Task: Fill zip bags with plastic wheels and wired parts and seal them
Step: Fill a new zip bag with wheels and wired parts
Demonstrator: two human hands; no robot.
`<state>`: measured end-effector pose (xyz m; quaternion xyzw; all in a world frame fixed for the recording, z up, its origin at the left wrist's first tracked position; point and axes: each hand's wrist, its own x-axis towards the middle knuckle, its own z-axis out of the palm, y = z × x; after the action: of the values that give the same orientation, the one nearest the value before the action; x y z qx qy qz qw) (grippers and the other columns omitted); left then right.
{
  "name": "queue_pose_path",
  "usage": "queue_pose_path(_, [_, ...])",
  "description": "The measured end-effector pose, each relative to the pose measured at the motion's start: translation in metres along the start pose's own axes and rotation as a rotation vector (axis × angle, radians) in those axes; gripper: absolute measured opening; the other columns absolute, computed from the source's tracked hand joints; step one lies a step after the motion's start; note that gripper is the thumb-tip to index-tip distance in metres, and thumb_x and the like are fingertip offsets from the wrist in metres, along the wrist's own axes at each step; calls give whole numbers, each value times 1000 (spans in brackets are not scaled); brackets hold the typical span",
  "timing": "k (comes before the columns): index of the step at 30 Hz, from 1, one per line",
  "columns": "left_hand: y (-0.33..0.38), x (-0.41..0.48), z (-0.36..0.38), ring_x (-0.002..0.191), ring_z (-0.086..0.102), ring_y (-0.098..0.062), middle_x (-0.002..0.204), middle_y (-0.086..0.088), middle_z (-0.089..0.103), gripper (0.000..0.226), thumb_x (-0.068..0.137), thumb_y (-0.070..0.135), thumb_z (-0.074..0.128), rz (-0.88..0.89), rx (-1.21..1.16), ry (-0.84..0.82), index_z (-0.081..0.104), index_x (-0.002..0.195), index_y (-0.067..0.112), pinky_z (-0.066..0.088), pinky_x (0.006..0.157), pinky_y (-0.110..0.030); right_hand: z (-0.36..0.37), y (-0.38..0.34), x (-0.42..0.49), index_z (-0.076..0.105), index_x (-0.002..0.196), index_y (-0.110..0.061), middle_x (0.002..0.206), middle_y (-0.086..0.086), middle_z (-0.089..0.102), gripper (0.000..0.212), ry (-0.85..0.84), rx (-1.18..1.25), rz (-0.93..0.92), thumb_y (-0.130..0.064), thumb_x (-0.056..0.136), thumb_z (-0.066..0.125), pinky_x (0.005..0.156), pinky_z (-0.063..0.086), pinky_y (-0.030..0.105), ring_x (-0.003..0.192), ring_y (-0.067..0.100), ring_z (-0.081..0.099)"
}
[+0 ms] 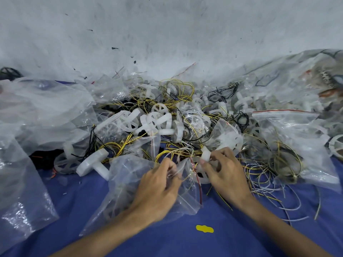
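A clear zip bag (130, 184) with a red seal strip lies on the blue cloth in front of me. My left hand (159, 188) pinches the bag's open mouth near its red strip, with thin wires under the fingers. My right hand (224, 173) grips a white plastic wheel (203, 169) by its hub at the bag's mouth. Behind the hands spreads a heap of white wheels (154, 121) tangled with yellow, black and white wires (178, 89). A loose white wheel with a stem (92, 162) lies at the left.
Filled zip bags (289, 138) pile up at the right, crumpled clear bags (42, 108) at the left. Loose wires (265, 180) trail over the blue cloth (232, 243) on the right. A small yellow scrap (204, 229) lies near me. A grey wall rises behind.
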<state>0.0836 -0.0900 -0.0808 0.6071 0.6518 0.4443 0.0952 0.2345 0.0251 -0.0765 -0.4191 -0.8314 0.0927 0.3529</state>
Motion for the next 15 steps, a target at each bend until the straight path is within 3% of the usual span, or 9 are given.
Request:
queue_pose_path(4, [-1,-2,1,51,43,-2,60,21,51,20,94,17,53,-22,-116,24,42,77,21,32,52,-13,-1,-4,3,44,67,-24,77,-3,47,29,97,400,174,-39,90,53,65,31,28,70,13,45])
queue_pose_path(7, [-3,-2,2,51,41,-4,58,18,48,19,93,16,54,-32,-151,29,42,79,19,29,51,-13,-12,-13,15,36,59,-23,62,-9,37,38,142,505,231,-39,89,52,58,29,29,59,10,35])
queue_pose_path(12, [-3,-3,3,52,39,-6,60,11,48,17,90,29,50,-50,-219,47,41,78,21,30,52,-17,-28,-25,58,34,55,-15,56,-2,40,43,-48,95,77,-33,91,48,53,25,35,59,22,39])
queue_pose_path(15, [-5,-3,2,53,36,-6,64,0,50,18,85,37,46,-79,-256,51,39,76,23,32,52,-22,-45,-37,88,37,53,-12,55,0,41,44,-273,93,-3,-31,89,54,52,26,33,56,17,39])
